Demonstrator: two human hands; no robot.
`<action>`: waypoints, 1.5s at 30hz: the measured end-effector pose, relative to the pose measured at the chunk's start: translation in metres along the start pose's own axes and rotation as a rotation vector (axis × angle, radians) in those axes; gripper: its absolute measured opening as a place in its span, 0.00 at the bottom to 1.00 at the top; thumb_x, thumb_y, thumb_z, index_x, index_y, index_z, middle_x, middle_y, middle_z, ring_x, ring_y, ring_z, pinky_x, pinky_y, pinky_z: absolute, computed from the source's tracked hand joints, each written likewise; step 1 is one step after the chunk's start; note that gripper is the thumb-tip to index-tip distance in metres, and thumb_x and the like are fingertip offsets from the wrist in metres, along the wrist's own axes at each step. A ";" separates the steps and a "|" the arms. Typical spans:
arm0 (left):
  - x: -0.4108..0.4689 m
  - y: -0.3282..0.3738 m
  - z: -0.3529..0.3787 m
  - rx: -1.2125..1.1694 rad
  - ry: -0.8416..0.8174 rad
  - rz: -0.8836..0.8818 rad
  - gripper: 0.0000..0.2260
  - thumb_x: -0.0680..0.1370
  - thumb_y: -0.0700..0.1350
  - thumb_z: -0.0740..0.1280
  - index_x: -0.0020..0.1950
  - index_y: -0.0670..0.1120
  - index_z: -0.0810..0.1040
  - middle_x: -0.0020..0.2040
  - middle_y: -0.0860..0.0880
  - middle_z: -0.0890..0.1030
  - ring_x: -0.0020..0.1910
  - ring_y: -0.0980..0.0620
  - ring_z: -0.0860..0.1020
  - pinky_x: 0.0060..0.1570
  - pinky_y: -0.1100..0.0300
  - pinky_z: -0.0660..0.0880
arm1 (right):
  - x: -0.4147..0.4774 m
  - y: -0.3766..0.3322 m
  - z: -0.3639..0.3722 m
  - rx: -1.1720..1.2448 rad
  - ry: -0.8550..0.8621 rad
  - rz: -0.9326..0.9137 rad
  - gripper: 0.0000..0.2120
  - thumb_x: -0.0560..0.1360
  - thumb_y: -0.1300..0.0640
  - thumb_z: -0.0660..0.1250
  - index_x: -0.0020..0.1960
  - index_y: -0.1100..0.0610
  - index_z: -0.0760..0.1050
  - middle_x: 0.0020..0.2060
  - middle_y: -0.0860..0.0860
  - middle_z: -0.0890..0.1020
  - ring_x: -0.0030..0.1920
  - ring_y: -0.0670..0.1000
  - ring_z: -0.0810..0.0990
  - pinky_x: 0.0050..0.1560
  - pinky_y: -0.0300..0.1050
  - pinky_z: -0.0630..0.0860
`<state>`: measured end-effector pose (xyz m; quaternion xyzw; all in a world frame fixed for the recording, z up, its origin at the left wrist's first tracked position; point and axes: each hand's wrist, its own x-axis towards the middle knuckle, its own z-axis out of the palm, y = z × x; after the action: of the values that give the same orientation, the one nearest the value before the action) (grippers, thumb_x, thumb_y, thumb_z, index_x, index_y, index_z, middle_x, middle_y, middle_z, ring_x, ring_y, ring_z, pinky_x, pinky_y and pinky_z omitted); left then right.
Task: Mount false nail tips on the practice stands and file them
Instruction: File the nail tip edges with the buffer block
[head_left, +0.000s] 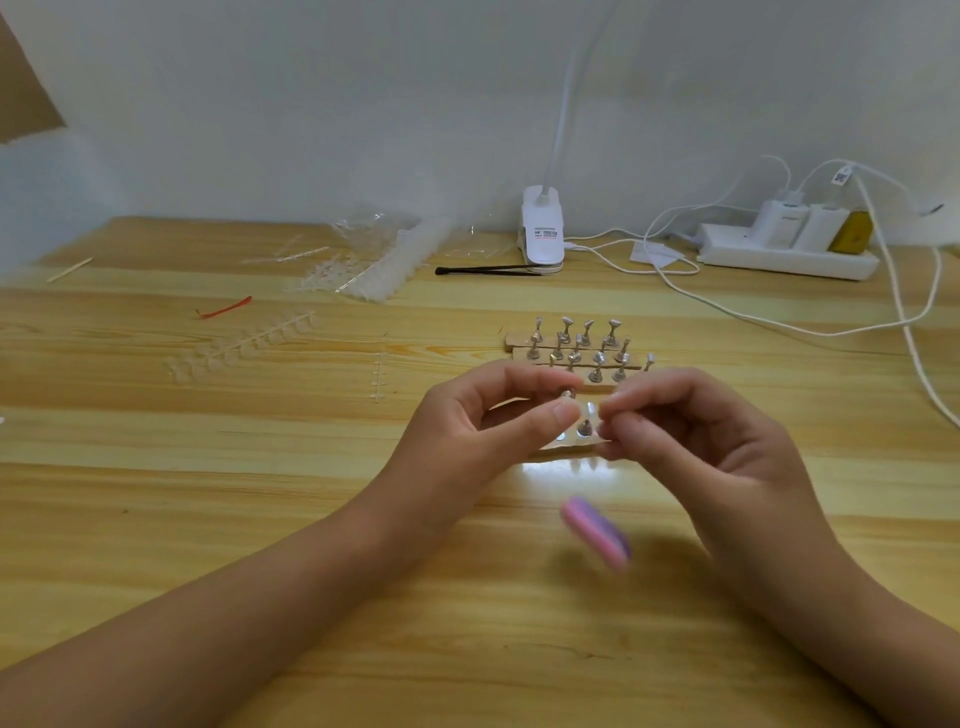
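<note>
Head-worn camera looks forward and down, close over the table (208, 467).

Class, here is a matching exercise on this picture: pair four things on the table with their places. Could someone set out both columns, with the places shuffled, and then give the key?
Things:
1 pink file
2 power strip
3 red strip
4 lamp clip

Places:
A back right
B left
C front middle
D back middle

Pairs: 1-C; 2-A; 3-B; 4-D
</note>
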<state>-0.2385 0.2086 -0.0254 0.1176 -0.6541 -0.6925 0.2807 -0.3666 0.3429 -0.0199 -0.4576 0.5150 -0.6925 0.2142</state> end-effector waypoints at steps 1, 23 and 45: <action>0.000 -0.001 0.000 0.005 0.005 0.002 0.08 0.73 0.44 0.72 0.51 0.51 0.85 0.45 0.55 0.85 0.44 0.62 0.82 0.44 0.70 0.75 | 0.000 0.001 0.000 -0.024 -0.013 0.022 0.04 0.70 0.59 0.70 0.44 0.58 0.80 0.41 0.53 0.82 0.41 0.50 0.82 0.45 0.39 0.79; -0.002 0.004 -0.004 0.064 0.063 0.004 0.10 0.73 0.47 0.72 0.54 0.53 0.84 0.54 0.53 0.84 0.53 0.60 0.82 0.48 0.72 0.74 | 0.006 -0.011 -0.042 -0.836 -0.851 0.185 0.20 0.72 0.42 0.70 0.63 0.34 0.72 0.54 0.40 0.73 0.59 0.41 0.71 0.53 0.31 0.69; -0.003 -0.003 -0.004 0.115 -0.034 -0.023 0.12 0.69 0.54 0.74 0.51 0.55 0.84 0.54 0.53 0.85 0.54 0.52 0.83 0.54 0.63 0.78 | 0.006 -0.010 -0.016 0.059 -0.061 0.136 0.16 0.66 0.45 0.78 0.51 0.50 0.81 0.46 0.54 0.85 0.47 0.52 0.85 0.48 0.41 0.80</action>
<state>-0.2348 0.2066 -0.0292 0.1293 -0.6961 -0.6587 0.2547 -0.3820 0.3504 -0.0095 -0.4360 0.5177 -0.6767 0.2898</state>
